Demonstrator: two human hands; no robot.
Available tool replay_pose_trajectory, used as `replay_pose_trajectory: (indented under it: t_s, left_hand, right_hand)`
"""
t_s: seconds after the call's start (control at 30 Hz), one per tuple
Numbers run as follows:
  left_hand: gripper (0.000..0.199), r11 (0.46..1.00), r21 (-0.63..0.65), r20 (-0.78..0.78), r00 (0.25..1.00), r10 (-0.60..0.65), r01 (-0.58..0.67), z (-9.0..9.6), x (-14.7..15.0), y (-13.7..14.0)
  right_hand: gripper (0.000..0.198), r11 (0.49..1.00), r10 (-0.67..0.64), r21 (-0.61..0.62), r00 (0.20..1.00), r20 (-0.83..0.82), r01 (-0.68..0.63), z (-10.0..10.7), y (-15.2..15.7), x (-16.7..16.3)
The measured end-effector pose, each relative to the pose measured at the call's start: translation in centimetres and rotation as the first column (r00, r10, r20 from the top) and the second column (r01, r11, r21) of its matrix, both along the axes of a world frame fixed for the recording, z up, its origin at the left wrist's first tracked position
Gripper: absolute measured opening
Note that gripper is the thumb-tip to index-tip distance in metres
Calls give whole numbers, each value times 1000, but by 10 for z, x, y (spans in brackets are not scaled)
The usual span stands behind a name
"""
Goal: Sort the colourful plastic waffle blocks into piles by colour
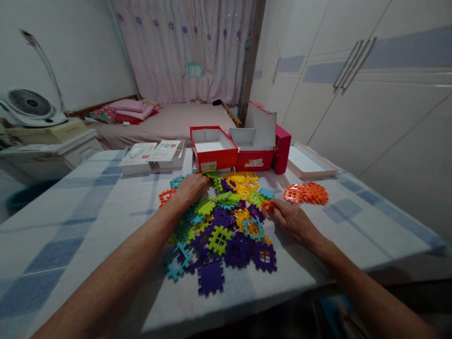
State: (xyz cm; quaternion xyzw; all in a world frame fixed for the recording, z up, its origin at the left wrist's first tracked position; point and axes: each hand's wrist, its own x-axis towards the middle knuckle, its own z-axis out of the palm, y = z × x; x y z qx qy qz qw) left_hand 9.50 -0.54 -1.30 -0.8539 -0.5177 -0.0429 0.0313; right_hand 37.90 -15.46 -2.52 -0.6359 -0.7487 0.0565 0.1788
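Note:
A loose heap of plastic interlocking tiles [222, 217] in purple, green, yellow, blue and orange lies between my hands. My left hand [192, 188] reaches over its back left side, fingers curled down among the tiles; a sliver of orange shows at the fingertips, but what they grip is hidden. At the heap's right edge, my right hand [291, 219] pinches an orange tile [267, 206] between thumb and fingers. Farther right lies a separate overlapping group of orange tiles [306, 193]. A solid purple tile [211, 278] lies nearest me, beside blue frame tiles [175, 270].
Behind the heap stand an open red box [217, 157], another red box [256, 160] with its flap up, and a white tray with papers [165, 151]. A shallow box lid [310, 162] lies at the back right. The checked tablecloth [116, 259] covers the table.

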Motion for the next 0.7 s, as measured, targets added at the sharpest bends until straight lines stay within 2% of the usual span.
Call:
replay_pose_trajectory:
  t_s: [0.1, 0.2, 0.3, 0.37, 0.43, 0.6, 0.63, 0.7]
  left_hand:
    - [36, 994, 48, 88, 992, 95, -99, 3, -12, 3]
    - [40, 976, 80, 172, 967, 188, -204, 10, -26, 3]
    - [41, 965, 78, 396, 896, 199, -249, 21, -27, -11]
    - [39, 982, 39, 587, 799, 129, -187, 28, -17, -27]
    - [36, 998, 6, 685, 728, 45, -67, 34, -2, -48]
    - [29, 981, -5, 768, 629, -122, 196, 30, 40, -94]
    - [28, 975, -18, 785, 608, -123, 221, 26, 47, -99]
    - [27, 971, -62, 804, 588, -88, 230, 18, 60, -102]
  right_hand:
    - [22, 999, -43, 24, 997, -66, 44, 0, 3, 4]
    - [22, 993, -101, 31, 972, -212, 110, 6, 6, 3]
    - [24, 990, -114, 30, 917, -381, 135, 18, 8, -7]
    - [24, 997, -55, 27, 874, -484, 78, 26, 9, -19]
    - [22, 999, 23, 33, 821, -571, -4, 33, 10, -34]
    - [20, 993, 120, 92, 631, -767, -76, 36, 13, -63]
    - [21, 993, 119, 98, 611, -783, -68, 33, 14, -66]
    - [22, 994, 96, 105, 630, -770, -23, 24, 16, -69]
